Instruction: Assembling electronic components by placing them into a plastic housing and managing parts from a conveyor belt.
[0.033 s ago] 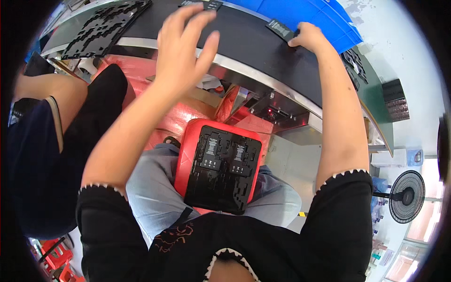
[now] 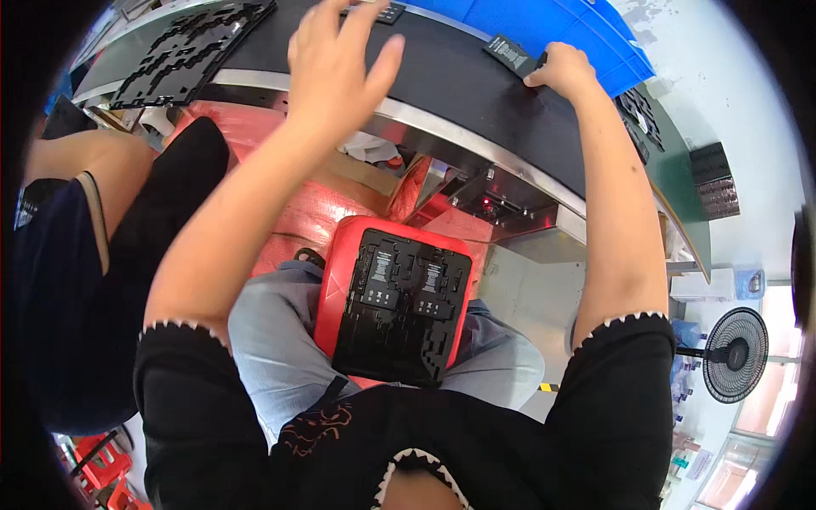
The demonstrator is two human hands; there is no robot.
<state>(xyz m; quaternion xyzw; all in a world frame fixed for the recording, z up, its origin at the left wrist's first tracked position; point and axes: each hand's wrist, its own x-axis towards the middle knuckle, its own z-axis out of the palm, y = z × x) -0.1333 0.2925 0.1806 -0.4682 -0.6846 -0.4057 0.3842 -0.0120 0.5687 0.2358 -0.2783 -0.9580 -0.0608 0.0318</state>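
My right hand (image 2: 564, 70) pinches the end of a flat black battery (image 2: 508, 53) with pale print, over the dark belt beside the blue bin. My left hand (image 2: 338, 76) reaches across the belt with fingers and thumb spread. Just beyond its fingers lies another flat black battery (image 2: 388, 14), partly hidden by them; I cannot tell whether they touch it. In front of my body a black moulded tray (image 2: 382, 350) rests on a red stool (image 2: 333, 297) between my knees. Two batteries sit side by side in it, the left one (image 2: 384, 270) and the right one (image 2: 432, 272).
The dark belt (image 2: 459, 85) has a metal edge toward me. A blue bin (image 2: 578, 38) stands at its far side. Another black moulded tray (image 2: 191, 55) lies at the far left, and a person's arm (image 2: 93, 157) is close on my left. A fan (image 2: 736, 355) stands at right.
My left hand has moved slightly farther away over the belt, its fingers reaching the top edge. My right hand and its battery have barely shifted.
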